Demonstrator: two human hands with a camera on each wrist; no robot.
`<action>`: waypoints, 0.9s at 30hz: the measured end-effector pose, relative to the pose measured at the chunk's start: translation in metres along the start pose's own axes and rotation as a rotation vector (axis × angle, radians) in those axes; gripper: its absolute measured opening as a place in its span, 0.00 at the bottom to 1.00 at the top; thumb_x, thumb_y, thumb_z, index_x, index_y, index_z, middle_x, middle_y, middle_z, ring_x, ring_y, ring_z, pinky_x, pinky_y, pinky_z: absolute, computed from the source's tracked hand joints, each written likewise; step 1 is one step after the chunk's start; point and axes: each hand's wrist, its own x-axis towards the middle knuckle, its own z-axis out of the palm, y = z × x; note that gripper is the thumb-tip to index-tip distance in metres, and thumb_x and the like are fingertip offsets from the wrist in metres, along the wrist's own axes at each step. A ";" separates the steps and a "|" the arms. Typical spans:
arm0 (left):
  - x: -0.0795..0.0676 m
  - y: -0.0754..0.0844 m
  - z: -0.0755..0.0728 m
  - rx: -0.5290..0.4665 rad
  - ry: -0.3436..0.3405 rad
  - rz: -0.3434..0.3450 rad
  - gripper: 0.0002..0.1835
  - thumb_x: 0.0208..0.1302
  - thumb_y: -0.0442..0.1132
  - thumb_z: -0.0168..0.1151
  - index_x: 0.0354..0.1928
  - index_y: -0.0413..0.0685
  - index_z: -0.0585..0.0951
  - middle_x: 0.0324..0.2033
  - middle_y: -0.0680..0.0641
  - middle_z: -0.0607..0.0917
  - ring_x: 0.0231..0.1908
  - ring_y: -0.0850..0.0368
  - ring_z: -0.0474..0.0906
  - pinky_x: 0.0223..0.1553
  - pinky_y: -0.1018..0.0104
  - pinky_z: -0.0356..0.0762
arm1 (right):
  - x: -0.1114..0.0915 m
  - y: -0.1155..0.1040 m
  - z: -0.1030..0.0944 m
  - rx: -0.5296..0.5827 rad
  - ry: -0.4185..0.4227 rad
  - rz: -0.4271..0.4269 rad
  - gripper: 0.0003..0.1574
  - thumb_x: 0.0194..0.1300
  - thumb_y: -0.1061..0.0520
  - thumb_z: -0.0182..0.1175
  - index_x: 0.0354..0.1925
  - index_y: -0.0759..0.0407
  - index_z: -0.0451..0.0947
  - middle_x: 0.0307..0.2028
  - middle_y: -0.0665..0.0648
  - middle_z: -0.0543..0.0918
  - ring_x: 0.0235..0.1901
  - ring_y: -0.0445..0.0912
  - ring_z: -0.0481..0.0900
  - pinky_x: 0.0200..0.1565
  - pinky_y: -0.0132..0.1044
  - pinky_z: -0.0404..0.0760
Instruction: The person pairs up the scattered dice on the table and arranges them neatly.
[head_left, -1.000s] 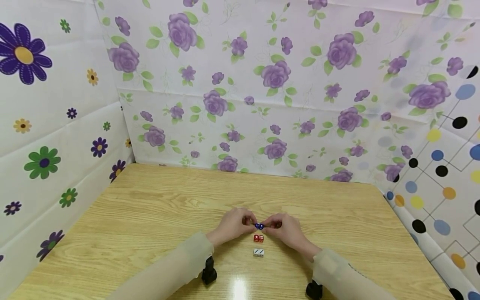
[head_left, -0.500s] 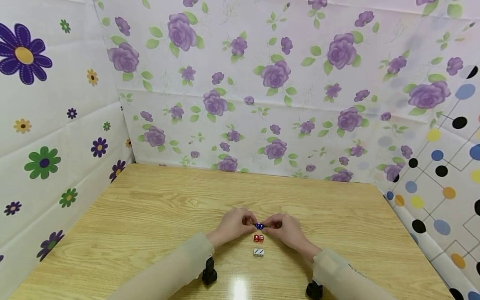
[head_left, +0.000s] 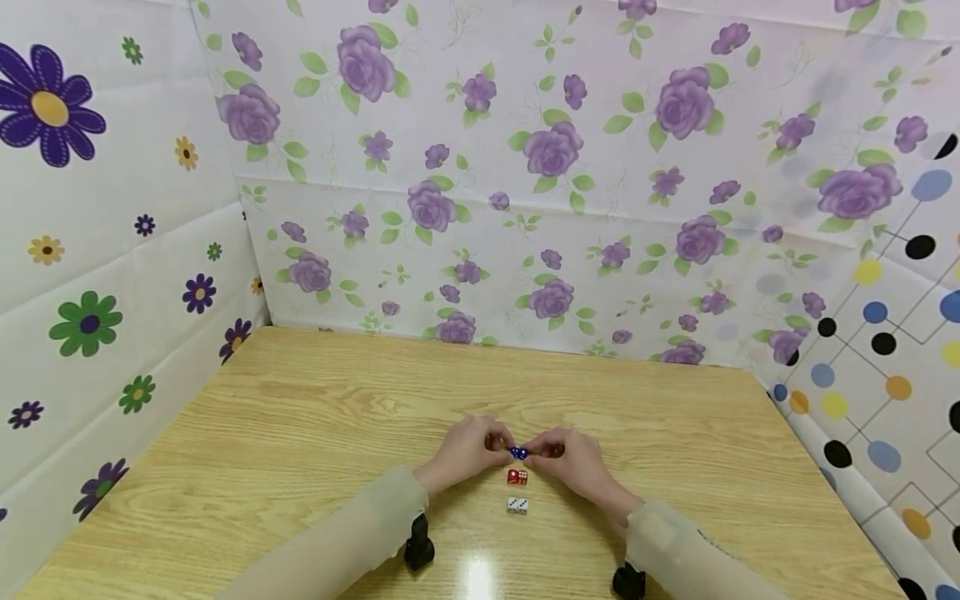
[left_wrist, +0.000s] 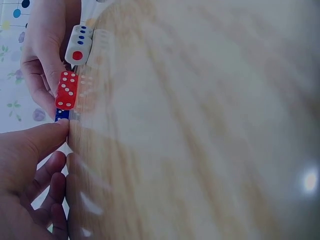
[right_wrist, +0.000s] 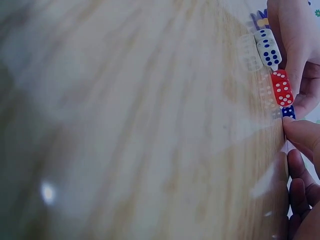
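Observation:
Two blue dice (head_left: 519,453) sit side by side on the table, touching or nearly so. My left hand (head_left: 467,448) pinches the left blue die between thumb and forefinger. From the other side, my right hand (head_left: 573,460) pinches the right one the same way. Nearer to me lies a pair of red dice (head_left: 517,477), and nearer still a pair of white dice (head_left: 517,505), each pair set close together. In the left wrist view a blue die (left_wrist: 61,114) shows beside the left thumb, partly hidden. The right wrist view has a blue die (right_wrist: 288,112) at the right thumb tip.
The wooden table (head_left: 337,392) spreads out around both hands. A floral cloth (head_left: 487,250) hangs behind its far edge. Patterned cloths also stand along the left and right sides. A black wrist mount (head_left: 418,546) hangs under the left sleeve, another (head_left: 628,581) under the right.

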 end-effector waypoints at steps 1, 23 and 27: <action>0.000 0.000 0.000 -0.002 -0.001 0.000 0.04 0.58 0.40 0.72 0.34 0.52 0.87 0.25 0.54 0.80 0.24 0.68 0.69 0.28 0.73 0.66 | 0.000 0.000 0.000 0.002 -0.001 0.000 0.06 0.57 0.49 0.73 0.35 0.35 0.87 0.31 0.41 0.84 0.28 0.35 0.74 0.34 0.29 0.71; 0.001 0.000 -0.007 -0.068 -0.089 0.002 0.07 0.59 0.39 0.72 0.39 0.48 0.85 0.24 0.54 0.79 0.24 0.66 0.69 0.31 0.72 0.67 | 0.001 0.008 -0.002 0.047 -0.049 0.008 0.09 0.59 0.48 0.71 0.40 0.35 0.86 0.29 0.42 0.80 0.28 0.38 0.73 0.32 0.29 0.71; 0.001 -0.002 -0.012 -0.097 -0.139 0.017 0.13 0.59 0.36 0.71 0.45 0.42 0.83 0.28 0.48 0.81 0.28 0.62 0.72 0.33 0.71 0.69 | 0.000 0.007 -0.007 0.083 -0.091 -0.008 0.11 0.60 0.49 0.70 0.43 0.39 0.86 0.30 0.45 0.81 0.28 0.37 0.73 0.32 0.29 0.72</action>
